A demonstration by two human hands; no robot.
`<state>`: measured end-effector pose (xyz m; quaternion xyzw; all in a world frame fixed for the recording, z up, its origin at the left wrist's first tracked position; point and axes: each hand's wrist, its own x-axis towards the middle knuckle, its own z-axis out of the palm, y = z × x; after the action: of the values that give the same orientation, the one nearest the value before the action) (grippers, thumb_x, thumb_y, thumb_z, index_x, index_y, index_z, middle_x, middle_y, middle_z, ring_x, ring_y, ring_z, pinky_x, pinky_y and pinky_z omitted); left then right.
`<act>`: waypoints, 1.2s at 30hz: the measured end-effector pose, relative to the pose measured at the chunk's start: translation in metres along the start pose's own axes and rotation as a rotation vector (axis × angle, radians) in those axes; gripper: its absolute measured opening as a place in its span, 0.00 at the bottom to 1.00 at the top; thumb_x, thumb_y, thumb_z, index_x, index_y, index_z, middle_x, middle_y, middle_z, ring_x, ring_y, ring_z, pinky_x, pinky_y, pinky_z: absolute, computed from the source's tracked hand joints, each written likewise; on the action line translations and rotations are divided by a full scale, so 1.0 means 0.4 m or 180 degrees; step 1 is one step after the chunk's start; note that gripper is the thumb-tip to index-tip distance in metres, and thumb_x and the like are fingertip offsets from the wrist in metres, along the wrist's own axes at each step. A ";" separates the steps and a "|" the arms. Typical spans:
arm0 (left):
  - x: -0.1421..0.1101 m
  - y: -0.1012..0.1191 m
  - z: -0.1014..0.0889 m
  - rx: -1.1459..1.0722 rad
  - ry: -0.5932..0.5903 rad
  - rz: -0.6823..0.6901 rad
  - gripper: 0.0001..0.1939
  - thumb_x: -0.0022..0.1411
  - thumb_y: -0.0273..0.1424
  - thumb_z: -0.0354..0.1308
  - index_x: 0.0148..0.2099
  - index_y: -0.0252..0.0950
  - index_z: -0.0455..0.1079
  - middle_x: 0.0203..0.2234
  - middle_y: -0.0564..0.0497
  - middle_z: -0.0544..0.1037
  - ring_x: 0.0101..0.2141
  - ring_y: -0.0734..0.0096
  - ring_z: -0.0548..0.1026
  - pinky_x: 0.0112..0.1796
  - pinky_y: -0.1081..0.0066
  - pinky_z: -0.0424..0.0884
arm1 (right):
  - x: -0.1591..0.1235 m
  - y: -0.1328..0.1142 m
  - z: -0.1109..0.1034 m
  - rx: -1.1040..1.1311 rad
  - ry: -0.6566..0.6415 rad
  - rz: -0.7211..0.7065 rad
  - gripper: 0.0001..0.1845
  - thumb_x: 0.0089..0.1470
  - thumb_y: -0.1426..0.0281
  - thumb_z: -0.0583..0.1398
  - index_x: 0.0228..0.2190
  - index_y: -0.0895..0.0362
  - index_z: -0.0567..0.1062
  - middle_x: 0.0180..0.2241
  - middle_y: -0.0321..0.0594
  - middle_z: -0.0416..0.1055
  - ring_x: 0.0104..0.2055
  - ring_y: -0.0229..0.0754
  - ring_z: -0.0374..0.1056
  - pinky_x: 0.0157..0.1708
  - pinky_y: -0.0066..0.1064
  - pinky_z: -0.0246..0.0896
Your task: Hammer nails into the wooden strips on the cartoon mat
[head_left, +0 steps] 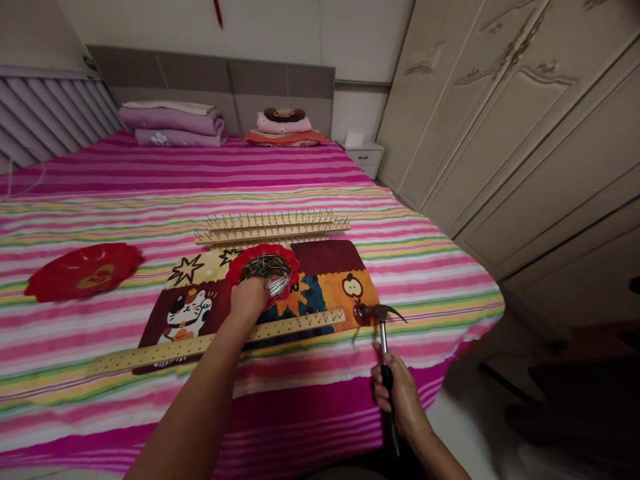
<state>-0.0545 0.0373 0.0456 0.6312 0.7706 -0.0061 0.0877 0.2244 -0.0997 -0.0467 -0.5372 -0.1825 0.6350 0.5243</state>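
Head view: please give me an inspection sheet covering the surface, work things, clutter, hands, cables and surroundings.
Surface: striped bed cover, with a patterned mat on it.
Work things: red bowl of nails on the mat; wooden strip across the mat's near side, nails standing at its right end, open holes along the rest; nail-studded strips behind the bowl.
Clutter: red dish on the cover at left.
Hands: left hand at the nails, fingertips hidden; right hand gripping a claw hammer.
Cables: a faint pale loop at the left edge, too unclear to identify.
Surroundings: folded bedding near the headboard, wardrobe at right, nightstand.
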 end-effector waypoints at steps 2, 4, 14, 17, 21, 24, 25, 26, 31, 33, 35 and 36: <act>-0.001 -0.006 0.000 0.0005 0.0020 0.0072 0.13 0.54 0.30 0.48 0.35 0.36 0.73 0.33 0.41 0.78 0.38 0.58 0.74 0.34 0.68 0.64 | 0.000 -0.002 0.002 0.0027 0.0012 0.0017 0.20 0.45 0.55 0.60 0.39 0.52 0.67 0.17 0.24 0.58 0.12 0.26 0.48 0.09 0.15 0.36; 0.000 -0.016 0.002 -0.0047 0.0071 0.0148 0.12 0.55 0.30 0.48 0.34 0.36 0.73 0.32 0.42 0.78 0.36 0.59 0.74 0.33 0.68 0.63 | 0.000 -0.003 0.004 0.0045 0.0013 0.0018 0.21 0.45 0.55 0.60 0.40 0.52 0.67 0.16 0.25 0.58 0.12 0.26 0.48 0.09 0.15 0.36; -0.058 -0.064 -0.008 -0.3724 0.0161 -0.0051 0.11 0.43 0.36 0.62 0.29 0.35 0.72 0.21 0.54 0.74 0.24 0.75 0.68 0.28 0.75 0.62 | 0.003 -0.001 0.004 0.0061 -0.0005 -0.0007 0.22 0.46 0.55 0.60 0.41 0.52 0.68 0.16 0.25 0.58 0.12 0.26 0.46 0.09 0.15 0.35; -0.110 -0.057 -0.014 -0.4973 -0.0434 -0.0310 0.19 0.36 0.33 0.67 0.35 0.34 0.73 0.24 0.54 0.75 0.24 0.79 0.69 0.28 0.77 0.64 | 0.002 -0.002 0.005 0.0054 -0.0020 -0.0009 0.22 0.45 0.55 0.60 0.41 0.52 0.68 0.16 0.25 0.58 0.12 0.26 0.46 0.09 0.15 0.35; -0.153 -0.052 0.006 -0.5682 -0.0876 -0.0421 0.17 0.36 0.29 0.68 0.33 0.33 0.73 0.22 0.55 0.73 0.24 0.81 0.68 0.28 0.77 0.66 | -0.003 -0.008 0.010 0.0032 -0.0002 -0.0011 0.22 0.45 0.56 0.60 0.41 0.52 0.68 0.16 0.25 0.58 0.12 0.25 0.46 0.09 0.15 0.35; -0.159 -0.057 0.028 -0.5537 -0.0692 -0.0462 0.14 0.37 0.32 0.67 0.29 0.33 0.71 0.23 0.54 0.73 0.23 0.80 0.69 0.28 0.77 0.67 | -0.006 -0.011 0.013 0.0001 0.0029 -0.0024 0.22 0.45 0.56 0.59 0.41 0.52 0.68 0.16 0.24 0.57 0.12 0.25 0.46 0.09 0.15 0.36; -0.159 -0.059 0.033 -0.5383 -0.0537 -0.0458 0.14 0.37 0.33 0.67 0.29 0.33 0.71 0.24 0.54 0.74 0.23 0.81 0.69 0.27 0.77 0.67 | -0.006 -0.012 0.013 -0.0002 0.0031 -0.0018 0.22 0.45 0.55 0.59 0.41 0.52 0.68 0.16 0.24 0.57 0.12 0.26 0.46 0.09 0.15 0.36; -0.158 -0.061 0.037 -0.5202 -0.0382 -0.0431 0.15 0.37 0.35 0.67 0.29 0.33 0.71 0.25 0.53 0.74 0.23 0.81 0.68 0.27 0.77 0.67 | -0.006 -0.012 0.013 0.0005 0.0024 -0.0007 0.22 0.45 0.55 0.59 0.42 0.52 0.68 0.16 0.24 0.57 0.12 0.26 0.46 0.09 0.15 0.36; -0.161 -0.049 0.053 -0.4617 -0.0194 -0.0231 0.18 0.36 0.37 0.65 0.30 0.33 0.70 0.17 0.56 0.71 0.19 0.80 0.66 0.22 0.77 0.63 | -0.004 -0.012 0.010 0.0045 -0.0028 0.0009 0.24 0.45 0.55 0.59 0.43 0.52 0.67 0.16 0.25 0.58 0.12 0.26 0.47 0.09 0.15 0.37; -0.162 -0.034 0.067 -0.4542 -0.0210 -0.0203 0.17 0.35 0.37 0.65 0.29 0.33 0.69 0.15 0.57 0.69 0.19 0.79 0.66 0.21 0.77 0.61 | -0.004 -0.012 0.009 0.0048 -0.0040 0.0005 0.24 0.46 0.55 0.59 0.44 0.52 0.67 0.16 0.25 0.58 0.12 0.26 0.47 0.09 0.15 0.37; -0.162 -0.016 0.084 -0.4464 -0.0215 -0.0166 0.15 0.36 0.36 0.64 0.28 0.34 0.67 0.15 0.58 0.68 0.19 0.79 0.66 0.22 0.77 0.62 | -0.004 -0.012 0.009 0.0050 -0.0041 0.0004 0.24 0.46 0.55 0.59 0.43 0.53 0.67 0.16 0.24 0.58 0.12 0.26 0.47 0.09 0.16 0.37; -0.162 -0.007 0.092 -0.4418 -0.0216 -0.0139 0.14 0.37 0.36 0.63 0.28 0.34 0.67 0.15 0.58 0.69 0.19 0.79 0.66 0.23 0.77 0.62 | -0.003 -0.012 0.009 0.0051 -0.0042 0.0005 0.24 0.46 0.55 0.59 0.43 0.53 0.67 0.16 0.24 0.58 0.12 0.26 0.47 0.09 0.15 0.37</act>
<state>-0.0404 -0.0305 0.0184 0.4130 0.6056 0.4666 0.4949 0.2232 -0.0977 -0.0409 -0.5289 -0.1804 0.6404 0.5269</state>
